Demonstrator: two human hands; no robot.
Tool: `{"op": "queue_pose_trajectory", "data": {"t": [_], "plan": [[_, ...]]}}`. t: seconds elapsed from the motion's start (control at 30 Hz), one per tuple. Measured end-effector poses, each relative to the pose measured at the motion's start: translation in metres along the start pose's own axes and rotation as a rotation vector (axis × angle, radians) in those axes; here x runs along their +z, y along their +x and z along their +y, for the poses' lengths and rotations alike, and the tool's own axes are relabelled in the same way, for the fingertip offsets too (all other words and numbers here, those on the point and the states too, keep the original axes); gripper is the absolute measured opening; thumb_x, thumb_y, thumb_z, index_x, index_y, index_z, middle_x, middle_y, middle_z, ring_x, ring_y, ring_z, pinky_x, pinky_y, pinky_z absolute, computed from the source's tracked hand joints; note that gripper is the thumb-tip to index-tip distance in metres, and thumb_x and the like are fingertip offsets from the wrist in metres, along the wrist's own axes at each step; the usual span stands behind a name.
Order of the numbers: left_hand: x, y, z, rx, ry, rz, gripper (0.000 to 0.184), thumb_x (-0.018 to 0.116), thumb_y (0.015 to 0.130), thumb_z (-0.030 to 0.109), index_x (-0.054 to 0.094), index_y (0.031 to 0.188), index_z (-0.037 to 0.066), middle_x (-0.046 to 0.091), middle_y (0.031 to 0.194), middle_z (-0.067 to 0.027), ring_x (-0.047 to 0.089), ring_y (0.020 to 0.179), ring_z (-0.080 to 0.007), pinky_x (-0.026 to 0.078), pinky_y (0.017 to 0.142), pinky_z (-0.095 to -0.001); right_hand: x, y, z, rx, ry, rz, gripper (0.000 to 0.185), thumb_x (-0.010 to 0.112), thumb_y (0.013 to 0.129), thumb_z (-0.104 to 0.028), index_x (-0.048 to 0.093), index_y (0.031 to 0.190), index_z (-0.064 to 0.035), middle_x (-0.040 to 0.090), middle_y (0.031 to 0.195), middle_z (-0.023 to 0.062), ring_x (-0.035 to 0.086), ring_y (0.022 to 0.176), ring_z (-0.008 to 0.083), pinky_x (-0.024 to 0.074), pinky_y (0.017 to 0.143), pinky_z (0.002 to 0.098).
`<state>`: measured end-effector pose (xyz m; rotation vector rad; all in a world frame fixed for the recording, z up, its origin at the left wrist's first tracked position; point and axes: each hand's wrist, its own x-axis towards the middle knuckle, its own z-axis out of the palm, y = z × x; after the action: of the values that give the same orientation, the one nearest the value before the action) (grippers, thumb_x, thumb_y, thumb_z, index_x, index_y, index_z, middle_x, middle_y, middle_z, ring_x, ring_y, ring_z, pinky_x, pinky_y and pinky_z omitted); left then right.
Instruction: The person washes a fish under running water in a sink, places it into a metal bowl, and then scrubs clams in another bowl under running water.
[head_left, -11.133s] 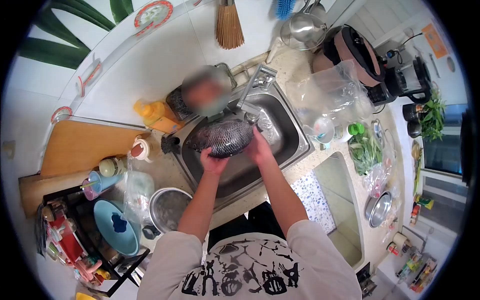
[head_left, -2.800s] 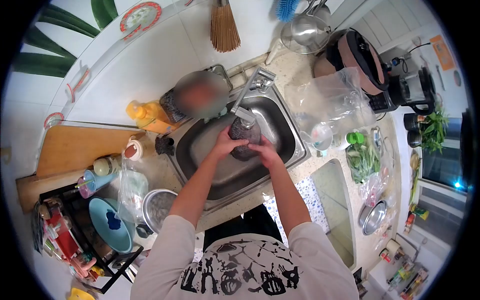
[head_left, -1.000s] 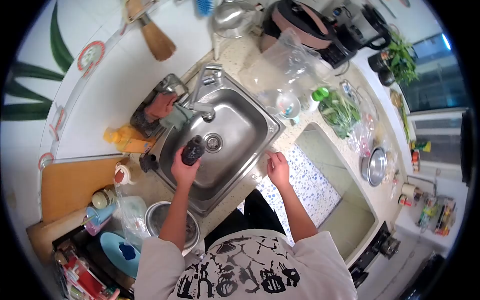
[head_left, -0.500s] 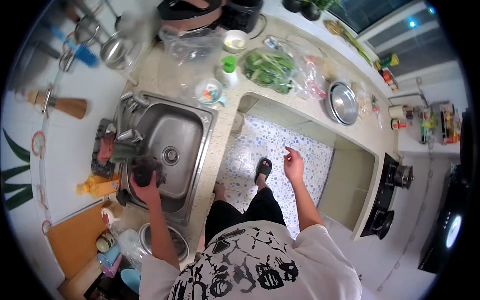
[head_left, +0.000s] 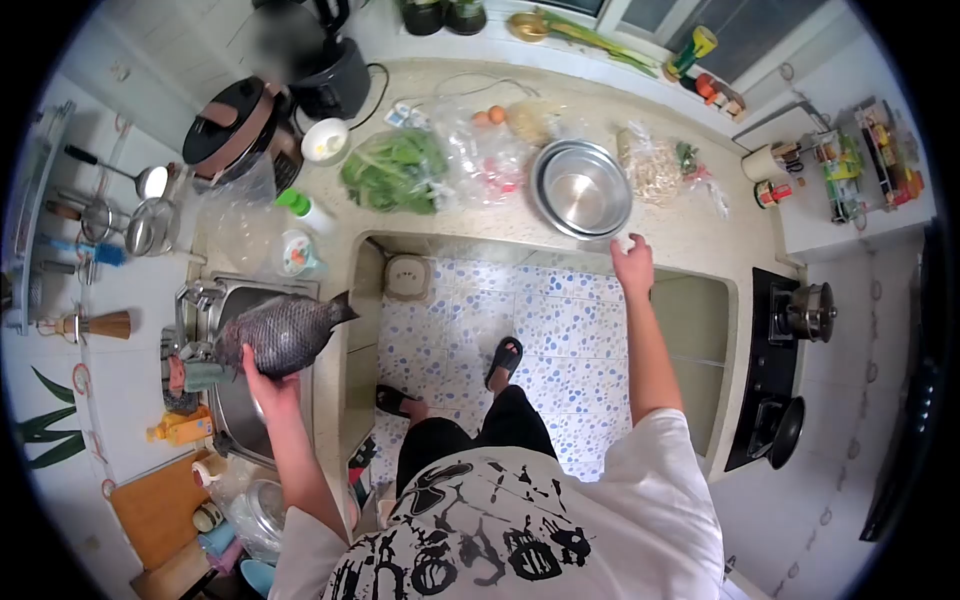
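Reaching forward, right grip beside metal bowls, left grip on fish.

Fish over sink, left; along worktop ahead, left to right, electric cooker, bagged greens, nested bowls; stove far right.

Sink partly hidden by fish

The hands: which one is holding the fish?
The left hand, with the fish partly over the sink; the right hand is beside the metal bowls, without fish.
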<state>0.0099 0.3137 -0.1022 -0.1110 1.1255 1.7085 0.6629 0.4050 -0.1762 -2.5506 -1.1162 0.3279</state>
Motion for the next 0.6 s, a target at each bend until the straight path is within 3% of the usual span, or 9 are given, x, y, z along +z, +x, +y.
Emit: {"op": "queue_pose_trajectory", "data": {"t": [0.13,0.37,0.6], "plan": [[0.110,-0.041,-0.073,-0.085,0.027,-0.113,0.062,0.071,0.088,0.038,0.049,0.139,0.009,0.056,0.138,-0.0107,0.056,0.124,-0.0314,0.046,0.106,-0.0518,-0.006,0.047,-0.021,0.082,0.003,-0.065,0.072,0.072,0.078,-0.049,0.046,0.136,-0.0153,0.054,0.128,0.0169,0.062,0.112,0.0377,0.0523,0.088,0.0522],[0.244,-0.069,-0.192,-0.291,0.065,-0.288,0.057,0.070,0.090,0.036,0.050,0.136,0.010,0.059,0.133,-0.0101,0.058,0.121,-0.0301,0.048,0.104,-0.0506,0.014,0.087,-0.037,0.189,0.039,-0.081,0.075,0.080,0.075,-0.041,0.038,0.130,-0.0126,0.047,0.127,0.0215,0.065,0.100,0.0410,0.0541,0.082,0.0519],[0.321,-0.055,-0.269,-0.440,0.163,-0.458,0.049,0.068,0.092,0.033,0.054,0.133,0.011,0.061,0.131,-0.0083,0.059,0.120,-0.0275,0.047,0.104,-0.0476,0.025,0.108,-0.025,0.180,0.046,-0.087,0.059,0.069,0.078,-0.015,0.041,0.130,-0.0144,0.051,0.123,0.0222,0.065,0.100,0.0422,0.0535,0.084,0.0505]]}}
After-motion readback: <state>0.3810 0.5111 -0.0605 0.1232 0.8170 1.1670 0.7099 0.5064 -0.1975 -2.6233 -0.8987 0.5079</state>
